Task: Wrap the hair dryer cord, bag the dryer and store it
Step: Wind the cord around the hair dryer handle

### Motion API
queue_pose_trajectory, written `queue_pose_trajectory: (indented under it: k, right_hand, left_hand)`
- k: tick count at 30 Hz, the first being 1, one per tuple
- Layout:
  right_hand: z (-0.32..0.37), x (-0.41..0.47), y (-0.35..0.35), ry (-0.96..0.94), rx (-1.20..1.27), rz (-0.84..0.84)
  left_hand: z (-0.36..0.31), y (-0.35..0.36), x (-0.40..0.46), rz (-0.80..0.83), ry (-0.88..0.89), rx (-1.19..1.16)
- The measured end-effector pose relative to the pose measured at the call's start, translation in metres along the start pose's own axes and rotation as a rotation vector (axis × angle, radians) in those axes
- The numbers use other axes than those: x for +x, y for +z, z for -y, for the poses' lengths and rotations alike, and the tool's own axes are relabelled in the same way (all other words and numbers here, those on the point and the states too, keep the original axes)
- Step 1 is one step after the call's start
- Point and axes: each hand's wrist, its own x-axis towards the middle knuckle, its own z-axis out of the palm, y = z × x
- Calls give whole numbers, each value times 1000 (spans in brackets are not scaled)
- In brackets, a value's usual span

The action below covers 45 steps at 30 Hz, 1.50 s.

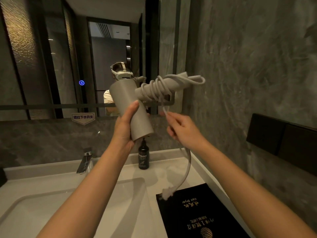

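A grey hair dryer point(127, 100) is held up in front of the mirror, its barrel gripped by my left hand point(124, 129). Its handle points right, with several turns of grey cord point(155, 89) wound around it. My right hand point(182, 130) pinches the loose part of the cord just below the handle. The rest of the cord hangs down, and its plug end point(167, 193) dangles over the black hair dryer bag point(197, 213). That bag lies flat on the counter at the lower right, printed with gold lettering.
A white basin point(42, 203) with a chrome tap point(84, 162) fills the lower left. A black soap bottle point(143, 157) stands at the counter's back edge. The mirror point(51, 57) is ahead, a dark marble wall and black box point(281, 138) to the right.
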Motion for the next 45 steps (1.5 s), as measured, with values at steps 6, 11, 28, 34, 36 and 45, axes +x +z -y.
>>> queue_pose_trajectory:
  k: [6, 11, 28, 34, 36, 45]
  right_hand:
    - [-2, -12, -8, -1, -403, 152]
    - [10, -10, -31, -89, -606, 187]
    - [4, 19, -46, -133, -165, 80]
    - [-20, 5, -6, 305, 3, 55]
    - [-19, -6, 6, 301, -23, -4]
    - [-23, -43, 3, 224, 69, 121]
  left_hand:
    - [2, -11, 13, -283, 318, 568]
    - [6, -31, 14, -241, 426, 1005]
    - [-7, -31, -12, 534, -95, 600]
    - [15, -15, -14, 361, -70, 292]
    - [20, -13, -13, 277, -50, 262]
    - [6, -25, 5, -134, 232, 502]
